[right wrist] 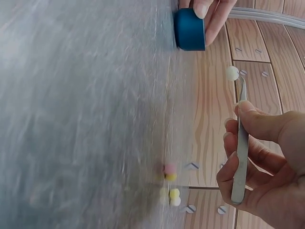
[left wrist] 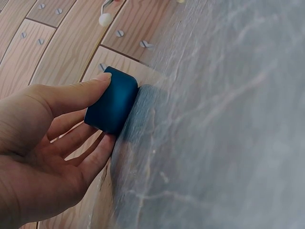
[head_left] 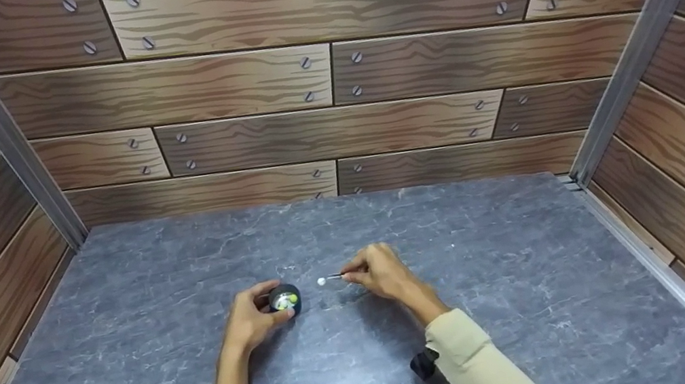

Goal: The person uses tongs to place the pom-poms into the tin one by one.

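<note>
Two hands are at work near the middle of the grey stone-patterned table (head_left: 511,302). A small dark blue round cup (head_left: 284,297) is gripped by the left hand (head_left: 253,319), thumb on one side and fingers curled round the other, and it is kept standing on the table; a few small pale balls are seen inside it from the head view. A pair of metal tweezers (right wrist: 241,152) is pinched by the right hand (head_left: 381,274) between thumb and fingers, and a tiny white ball (head_left: 322,282) is held at their tips, just beside the cup and slightly above the table. More little balls (right wrist: 170,186), pink, yellow and white, are seen lying apart in the right wrist view.

As a judgement, the ball is best carried level over the cup's rim, with pressure on the tweezers kept even, and released only once it is above the opening; the cup should be steadied throughout.
</note>
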Tool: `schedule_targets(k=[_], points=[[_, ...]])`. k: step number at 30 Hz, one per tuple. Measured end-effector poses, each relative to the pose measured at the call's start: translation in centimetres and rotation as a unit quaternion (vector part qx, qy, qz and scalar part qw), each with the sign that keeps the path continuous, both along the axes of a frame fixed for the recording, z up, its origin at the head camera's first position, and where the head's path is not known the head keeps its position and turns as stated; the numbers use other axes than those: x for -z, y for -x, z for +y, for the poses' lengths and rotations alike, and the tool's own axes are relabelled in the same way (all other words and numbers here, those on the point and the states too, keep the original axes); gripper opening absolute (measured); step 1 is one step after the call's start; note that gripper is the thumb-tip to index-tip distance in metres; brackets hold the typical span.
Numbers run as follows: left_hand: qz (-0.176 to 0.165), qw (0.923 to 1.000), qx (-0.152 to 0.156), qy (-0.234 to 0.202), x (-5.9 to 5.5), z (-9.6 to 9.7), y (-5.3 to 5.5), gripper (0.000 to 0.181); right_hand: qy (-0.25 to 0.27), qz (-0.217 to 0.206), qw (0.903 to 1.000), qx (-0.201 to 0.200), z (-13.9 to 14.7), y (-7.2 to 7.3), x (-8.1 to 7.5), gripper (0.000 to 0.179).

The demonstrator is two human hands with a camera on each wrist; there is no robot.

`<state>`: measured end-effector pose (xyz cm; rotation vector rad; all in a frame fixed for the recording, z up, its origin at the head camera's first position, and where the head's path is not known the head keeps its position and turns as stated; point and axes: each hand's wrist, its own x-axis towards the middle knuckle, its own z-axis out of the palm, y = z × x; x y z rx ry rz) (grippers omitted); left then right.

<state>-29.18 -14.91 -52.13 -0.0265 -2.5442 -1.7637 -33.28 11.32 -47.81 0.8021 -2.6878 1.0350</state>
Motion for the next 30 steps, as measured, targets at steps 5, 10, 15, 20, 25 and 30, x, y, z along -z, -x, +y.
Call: schedule_targets(k=[5,10,15,20,25,30], points=[[0.0,1.0,0.005,-0.002,0.1,0.1,0.1,0.059,0.003,-0.009,0.9999,-0.004,-0.7,0.1,0.1,0.01],[0.002,1.0,0.0,-0.002,0.2,0.1,0.1,0.059,0.006,-0.005,0.9998,-0.016,-1.6,0.2,0.3,0.011],[0.007,1.0,-0.005,0.001,0.1,0.2,0.2,0.058,0.01,0.002,0.9997,-0.021,-2.4,0.2,0.5,0.01],[0.006,1.0,0.0,0.002,0.1,0.3,0.2,0.058,0.004,0.013,0.9998,-0.016,-3.1,0.1,0.8,0.008],[0.006,1.0,0.005,-0.002,0.0,0.2,0.1,0.058,-0.005,0.02,0.9997,-0.017,-4.0,0.1,1.0,0.009],[0.009,0.9999,0.005,-0.007,0.0,0.1,0.1,0.059,-0.015,0.028,0.9994,-0.015,-4.8,0.2,1.1,0.01]])
